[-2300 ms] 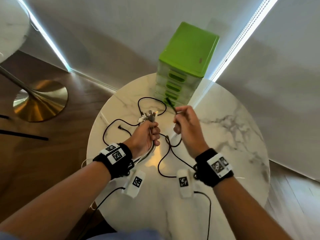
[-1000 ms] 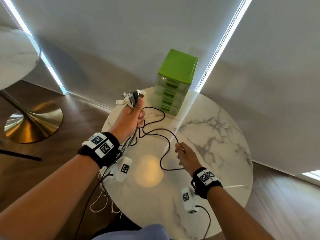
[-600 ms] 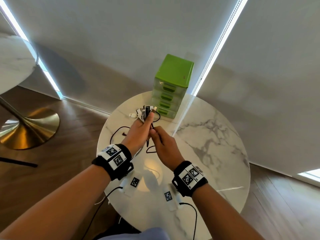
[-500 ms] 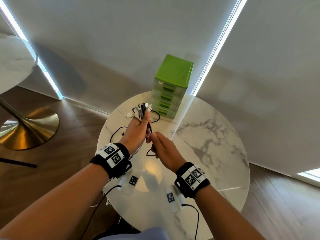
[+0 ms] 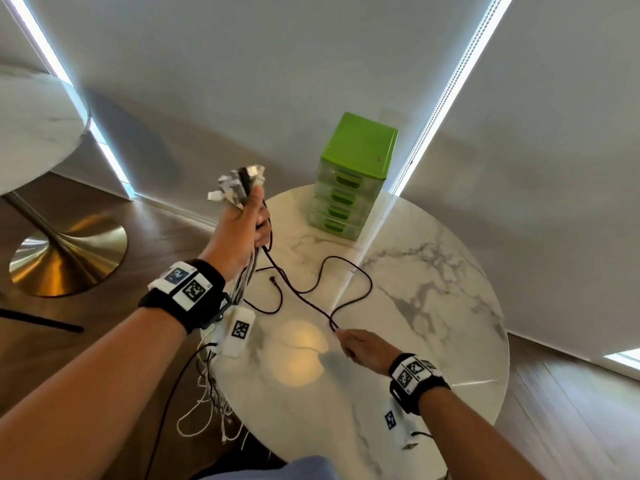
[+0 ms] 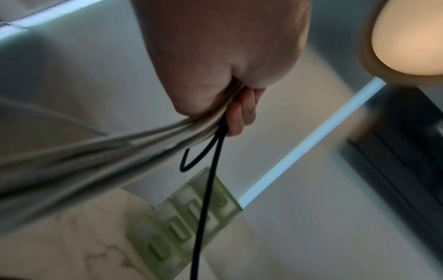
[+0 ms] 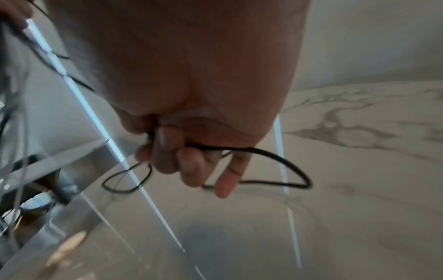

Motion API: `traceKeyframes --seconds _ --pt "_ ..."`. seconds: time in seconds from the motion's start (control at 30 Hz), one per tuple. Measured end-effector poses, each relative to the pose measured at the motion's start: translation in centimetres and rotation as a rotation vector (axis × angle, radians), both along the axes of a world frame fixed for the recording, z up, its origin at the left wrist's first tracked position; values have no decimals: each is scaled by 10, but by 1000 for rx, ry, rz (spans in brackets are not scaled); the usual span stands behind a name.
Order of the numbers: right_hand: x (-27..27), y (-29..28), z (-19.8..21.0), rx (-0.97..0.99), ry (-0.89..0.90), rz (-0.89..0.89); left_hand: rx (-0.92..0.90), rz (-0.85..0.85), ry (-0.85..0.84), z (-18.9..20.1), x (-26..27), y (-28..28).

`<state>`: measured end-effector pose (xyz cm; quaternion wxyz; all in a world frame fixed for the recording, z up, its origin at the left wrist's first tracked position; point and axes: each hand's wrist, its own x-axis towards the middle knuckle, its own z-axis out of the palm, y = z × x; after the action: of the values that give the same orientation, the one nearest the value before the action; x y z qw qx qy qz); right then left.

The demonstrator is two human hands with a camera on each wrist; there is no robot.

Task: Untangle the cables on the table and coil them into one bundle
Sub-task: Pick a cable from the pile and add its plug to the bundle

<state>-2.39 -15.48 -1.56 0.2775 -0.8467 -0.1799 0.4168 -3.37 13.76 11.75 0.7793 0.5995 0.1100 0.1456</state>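
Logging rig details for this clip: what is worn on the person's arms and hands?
Bare forearms and bare hands. Each wrist carries a black band with white square-patterned marker tags; a white tagged camera unit hangs under it, trailing a thin black lead. The right band looks the same.

The left hand [image 5: 242, 226] is raised high, its fingers curled tight into a fist. The right hand [image 5: 360, 349] stays low with fingers pinched together.

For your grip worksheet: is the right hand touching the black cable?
Touching: the right wrist view shows the right hand with fingers curled round the black cable.
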Motion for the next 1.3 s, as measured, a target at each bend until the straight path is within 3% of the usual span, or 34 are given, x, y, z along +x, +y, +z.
traceKeyframes --seconds 0.13,0.3,0.37,0.47,0.6,0.77,1.0,1.13,1.3 --pt "38 18 26 -186 -208 -10 354 -218 56 -18 -9 -20" --pt "58 59 74 47 -353 -72 634 -240 256 -44 -14 -50" --pt "51 78 88 203 -364 -181 575 -225 286 -50 -12 -59" --pt "37 96 98 436 -393 -369 283 -211 279 -57 -5 -63" --pt "25 101 106 560 -482 -339 109 -178 310 -55 -4 -61" --pt "29 101 100 596 -539 -321 88 -170 325 -50 -3 -65" --pt "18 103 92 661 -463 -235 72 -128 318 -38 -1 -64" --pt "8 103 93 701 -301 -261 33 -148 239 -38 -1 -55" --pt "-15 91 66 559 -184 -68 -23 -48 156 -36 9 -35"
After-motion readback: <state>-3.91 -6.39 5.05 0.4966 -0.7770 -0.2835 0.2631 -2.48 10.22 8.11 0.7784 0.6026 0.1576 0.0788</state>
